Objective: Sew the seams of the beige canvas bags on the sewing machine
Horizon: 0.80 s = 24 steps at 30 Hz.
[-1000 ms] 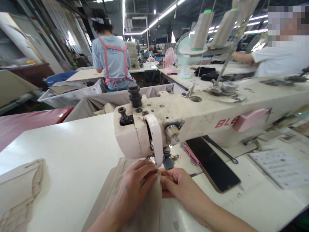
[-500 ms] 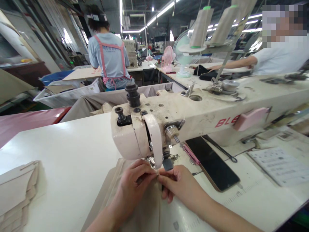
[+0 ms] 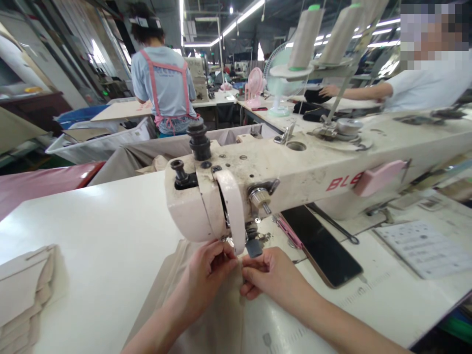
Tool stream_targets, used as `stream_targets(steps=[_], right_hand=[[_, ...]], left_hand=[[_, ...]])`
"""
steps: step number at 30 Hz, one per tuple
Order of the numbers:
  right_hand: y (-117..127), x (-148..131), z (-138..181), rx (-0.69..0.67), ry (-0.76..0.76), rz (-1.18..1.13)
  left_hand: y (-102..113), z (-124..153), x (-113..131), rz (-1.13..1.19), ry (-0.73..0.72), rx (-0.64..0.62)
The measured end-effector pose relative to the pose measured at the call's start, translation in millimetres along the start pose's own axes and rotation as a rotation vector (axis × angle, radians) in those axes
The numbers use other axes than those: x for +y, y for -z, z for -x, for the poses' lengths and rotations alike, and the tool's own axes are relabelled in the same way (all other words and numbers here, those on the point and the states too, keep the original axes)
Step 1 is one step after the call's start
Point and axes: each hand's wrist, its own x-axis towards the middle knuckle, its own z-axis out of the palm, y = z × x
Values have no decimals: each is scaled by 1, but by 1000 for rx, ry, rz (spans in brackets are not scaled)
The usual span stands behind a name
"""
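A beige fabric piece (image 3: pixel 221 319) lies under the head of a sewing machine (image 3: pixel 210 206), with its right edge running toward me. My left hand (image 3: pixel 206 275) rests on the cloth, thumb and fingertips pinched at that edge just in front of the presser area. From the right, my right hand (image 3: pixel 271 275) pinches at the same edge, its other fingers curled beneath. The fingertips of both hands are close together. The needle and the exact grip are partly hidden by the machine head and fingers.
A stack of beige fabric pieces (image 3: pixel 25 295) lies at the left. Right of my hands are a phone (image 3: pixel 324 250), pink thread snips (image 3: pixel 289 233) and a marked sheet (image 3: pixel 424 248). Thread cones (image 3: pixel 306 39) stand behind. Two other people work beyond, one at the right with dark cloth (image 3: pixel 313 110).
My fingertips have drawn slightly apart at the fabric edge, and my right fingers have curled in. The view has shifted a little. The person at the right has raised a hand with dark cloth.
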Motion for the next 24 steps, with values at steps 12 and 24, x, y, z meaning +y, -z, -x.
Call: stream_targets(steps=[12,24], right_hand=[[-1,3,3,109,158,228],[-17,6,15,200,223,477]], left_hand=[[2,0,3,-85,46,9],[23,-10,15,-276,174,-93]])
